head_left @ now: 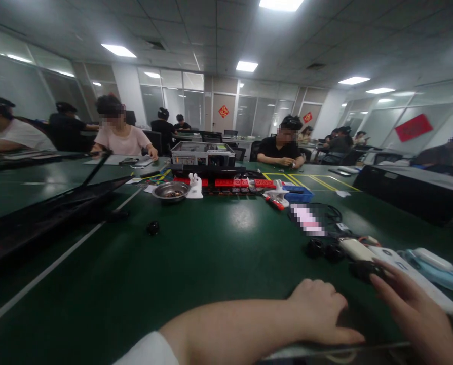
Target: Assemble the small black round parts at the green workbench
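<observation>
The small black object (365, 270) is lying at the lower right of the green table (211, 253), beside a pale block (357, 252) and a long white item (420, 281). The right hand (416, 309) is reaching over it from the lower right corner, its fingertips meeting the object's right end; whether they are gripping it or only touching it cannot be told. The left hand (317, 312), palm down, is resting near the table's front edge, its thumb spreading apart from the bent fingers and nothing visible being held; its forearm is crossing the foreground from the lower left. Two round black pieces, left (315, 247) and right, are standing just beyond the object, with a pixelated pink-and-white rectangle (308, 219) lying farther back near dark cables (331, 210). A light-blue item (435, 274) is lying to the right of the long white item. Toward the middle, a metal bowl (171, 192) is holding small pieces beside a white stand (195, 186), while co-workers are sitting at the tables behind.
</observation>
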The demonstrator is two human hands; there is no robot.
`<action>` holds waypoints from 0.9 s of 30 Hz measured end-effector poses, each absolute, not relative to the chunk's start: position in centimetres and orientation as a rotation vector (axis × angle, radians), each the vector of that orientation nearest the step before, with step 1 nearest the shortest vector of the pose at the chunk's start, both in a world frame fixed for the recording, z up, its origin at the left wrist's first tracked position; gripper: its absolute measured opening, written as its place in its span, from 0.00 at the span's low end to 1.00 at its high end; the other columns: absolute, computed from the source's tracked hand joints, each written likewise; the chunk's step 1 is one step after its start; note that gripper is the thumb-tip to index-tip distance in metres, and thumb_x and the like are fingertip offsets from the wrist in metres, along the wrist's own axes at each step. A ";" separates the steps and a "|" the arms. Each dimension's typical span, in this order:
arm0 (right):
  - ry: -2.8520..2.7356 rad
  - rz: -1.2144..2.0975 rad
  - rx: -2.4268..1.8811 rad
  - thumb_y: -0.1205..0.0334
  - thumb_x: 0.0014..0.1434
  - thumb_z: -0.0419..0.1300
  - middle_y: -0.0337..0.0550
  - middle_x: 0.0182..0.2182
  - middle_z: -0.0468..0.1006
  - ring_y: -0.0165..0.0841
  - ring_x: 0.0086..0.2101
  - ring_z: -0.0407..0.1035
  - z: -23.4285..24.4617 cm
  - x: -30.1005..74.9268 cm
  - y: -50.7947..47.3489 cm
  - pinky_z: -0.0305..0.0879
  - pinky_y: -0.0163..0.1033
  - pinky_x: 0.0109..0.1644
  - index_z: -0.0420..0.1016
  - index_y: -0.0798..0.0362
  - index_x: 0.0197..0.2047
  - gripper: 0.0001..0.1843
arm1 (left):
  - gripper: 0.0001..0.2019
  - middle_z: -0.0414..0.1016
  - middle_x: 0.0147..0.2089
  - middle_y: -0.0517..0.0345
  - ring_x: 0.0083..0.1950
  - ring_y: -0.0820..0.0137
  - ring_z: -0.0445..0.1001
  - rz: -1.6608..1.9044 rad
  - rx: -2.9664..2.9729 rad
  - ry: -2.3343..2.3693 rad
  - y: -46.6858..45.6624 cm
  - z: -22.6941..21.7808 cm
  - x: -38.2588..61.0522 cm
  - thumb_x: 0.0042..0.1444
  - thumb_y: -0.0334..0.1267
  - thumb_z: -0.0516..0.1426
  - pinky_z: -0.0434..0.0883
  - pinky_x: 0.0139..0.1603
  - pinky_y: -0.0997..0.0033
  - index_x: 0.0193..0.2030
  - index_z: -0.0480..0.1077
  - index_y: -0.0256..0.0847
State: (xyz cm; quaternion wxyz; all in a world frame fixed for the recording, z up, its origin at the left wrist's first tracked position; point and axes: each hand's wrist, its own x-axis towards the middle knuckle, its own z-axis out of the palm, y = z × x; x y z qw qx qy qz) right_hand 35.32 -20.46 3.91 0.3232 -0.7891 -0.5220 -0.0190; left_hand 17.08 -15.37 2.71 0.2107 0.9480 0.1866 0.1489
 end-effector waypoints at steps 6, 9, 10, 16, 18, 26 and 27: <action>-1.569 0.078 -2.071 0.44 0.43 0.52 0.49 0.36 0.73 0.40 0.31 0.68 2.6 32.5 -17.5 0.63 0.42 0.32 0.59 0.53 0.49 0.32 | 0.26 0.62 0.51 0.49 0.53 0.62 0.59 0.492 2.755 0.450 -14.9 1.6 10.0 0.45 0.51 0.51 0.58 0.51 0.62 0.48 0.61 0.38; -1.583 -0.026 -2.095 0.44 0.45 0.50 0.52 0.38 0.72 0.42 0.34 0.68 1.5 32.1 -17.0 0.63 0.42 0.32 0.62 0.55 0.46 0.30 | 0.29 0.55 0.57 0.48 0.58 0.59 0.51 0.417 2.716 0.633 -13.6 1.2 5.9 0.46 0.52 0.49 0.52 0.55 0.56 0.53 0.56 0.38; -1.576 -0.035 -2.109 0.43 0.45 0.50 0.52 0.39 0.71 0.42 0.34 0.68 1.3 32.1 -16.9 0.63 0.42 0.32 0.62 0.54 0.46 0.29 | 0.30 0.53 0.59 0.48 0.59 0.58 0.50 0.373 2.695 0.687 -13.1 1.2 4.7 0.47 0.53 0.49 0.50 0.56 0.55 0.55 0.54 0.39; -1.541 0.046 -2.144 0.41 0.42 0.52 0.50 0.37 0.72 0.41 0.31 0.68 1.9 32.2 -16.8 0.63 0.42 0.30 0.62 0.53 0.47 0.33 | 0.32 0.47 0.62 0.49 0.62 0.60 0.43 0.244 2.666 0.756 -11.7 1.5 1.0 0.49 0.55 0.44 0.44 0.58 0.54 0.58 0.48 0.41; -1.528 -0.013 -2.150 0.40 0.40 0.53 0.52 0.37 0.72 0.41 0.28 0.67 3.6 31.3 -16.9 0.62 0.44 0.28 0.62 0.53 0.47 0.34 | 0.33 0.46 0.62 0.47 0.62 0.59 0.42 0.238 2.679 0.740 -11.7 1.4 1.0 0.49 0.55 0.43 0.43 0.58 0.53 0.58 0.48 0.39; -1.879 0.101 -1.342 0.51 0.52 0.49 0.45 0.36 0.71 0.36 0.37 0.66 12.7 16.4 -12.0 0.62 0.42 0.37 0.65 0.49 0.42 0.17 | 0.36 0.45 0.61 0.41 0.62 0.54 0.40 0.256 2.678 0.728 -11.8 1.3 1.5 0.49 0.57 0.40 0.42 0.56 0.47 0.59 0.47 0.32; -2.003 0.223 -1.233 0.52 0.53 0.49 0.44 0.36 0.71 0.34 0.36 0.66 12.5 13.6 -10.6 0.62 0.41 0.38 0.65 0.51 0.41 0.16 | 0.36 0.46 0.61 0.41 0.62 0.53 0.41 0.262 2.675 0.722 -11.8 1.5 1.4 0.49 0.57 0.41 0.42 0.56 0.47 0.59 0.47 0.32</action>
